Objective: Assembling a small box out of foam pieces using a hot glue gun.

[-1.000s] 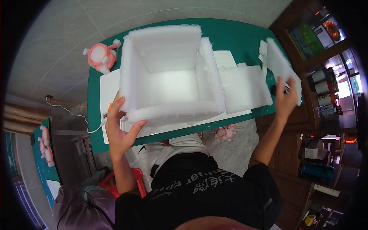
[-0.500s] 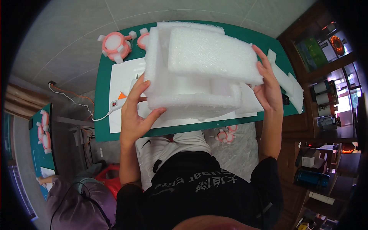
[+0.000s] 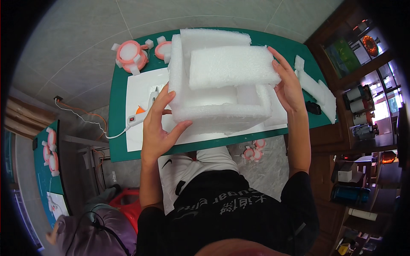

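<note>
A white foam box (image 3: 222,112) with an open top is held above the table in front of me. My left hand (image 3: 159,130) clasps its left corner, thumb on the near wall and fingers along the left side. A flat white foam panel (image 3: 232,66) lies slanted over the far part of the opening. My right hand (image 3: 291,87) grips the panel's right end between fingers and thumb; part of the thumb is hidden. Beside my left hand, a white glue gun (image 3: 153,98) with an orange part and a cord rests on a white sheet (image 3: 134,98).
Pink rings with white foam blocks (image 3: 128,53) stand at the table's far left. Foam strips (image 3: 314,87) and a black object (image 3: 313,107) lie at the right. More pink rings (image 3: 253,154) are on the floor. A co-worker (image 3: 94,226) sits lower left by a red stool (image 3: 128,202); shelves (image 3: 363,149) line the right.
The panel's right end and my right hand have moved left and inward, closer to the box. The co-worker's hand has shifted down from the paper on the other table.
</note>
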### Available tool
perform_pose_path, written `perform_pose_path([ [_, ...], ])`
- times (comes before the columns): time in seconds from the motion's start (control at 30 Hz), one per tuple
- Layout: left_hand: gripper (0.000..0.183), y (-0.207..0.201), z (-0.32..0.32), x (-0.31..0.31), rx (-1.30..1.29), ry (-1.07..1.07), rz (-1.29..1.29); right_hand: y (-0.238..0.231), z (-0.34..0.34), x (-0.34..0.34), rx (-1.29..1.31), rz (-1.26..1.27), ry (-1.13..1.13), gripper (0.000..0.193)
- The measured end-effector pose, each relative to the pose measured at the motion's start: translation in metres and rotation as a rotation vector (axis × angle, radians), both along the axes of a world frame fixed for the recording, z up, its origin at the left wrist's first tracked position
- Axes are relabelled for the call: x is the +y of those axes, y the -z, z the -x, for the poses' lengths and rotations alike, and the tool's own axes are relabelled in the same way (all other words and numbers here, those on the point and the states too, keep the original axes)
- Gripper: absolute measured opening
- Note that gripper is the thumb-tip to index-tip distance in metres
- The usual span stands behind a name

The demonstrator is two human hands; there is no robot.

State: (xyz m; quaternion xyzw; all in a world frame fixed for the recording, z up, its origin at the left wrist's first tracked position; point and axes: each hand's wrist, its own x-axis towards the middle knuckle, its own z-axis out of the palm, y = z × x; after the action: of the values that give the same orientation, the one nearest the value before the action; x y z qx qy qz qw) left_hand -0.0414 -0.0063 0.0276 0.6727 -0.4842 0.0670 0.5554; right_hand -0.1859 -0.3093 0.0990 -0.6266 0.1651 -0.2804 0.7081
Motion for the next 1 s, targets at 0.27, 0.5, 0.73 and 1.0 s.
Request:
perform_pose_path([
  [0.27,0.079,-0.002,-0.001,0.000,-0.018,-0.013,-0.024,0.010,0.007,-0.012,0.101,0.141,0.093,0.047],
  [0.5,0.079,-0.003,0.001,-0.001,-0.011,-0.013,-0.020,0.002,0.011,-0.017,0.097,0.114,0.001,0.049],
  [0.73,0.079,-0.003,0.001,0.000,-0.030,-0.024,-0.025,-0.034,0.006,-0.042,0.153,0.259,-0.245,0.046],
  [1.0,0.080,0.001,-0.003,0.001,-0.017,-0.002,-0.017,-0.088,-0.072,-0.044,0.092,0.841,-0.561,0.027],
])
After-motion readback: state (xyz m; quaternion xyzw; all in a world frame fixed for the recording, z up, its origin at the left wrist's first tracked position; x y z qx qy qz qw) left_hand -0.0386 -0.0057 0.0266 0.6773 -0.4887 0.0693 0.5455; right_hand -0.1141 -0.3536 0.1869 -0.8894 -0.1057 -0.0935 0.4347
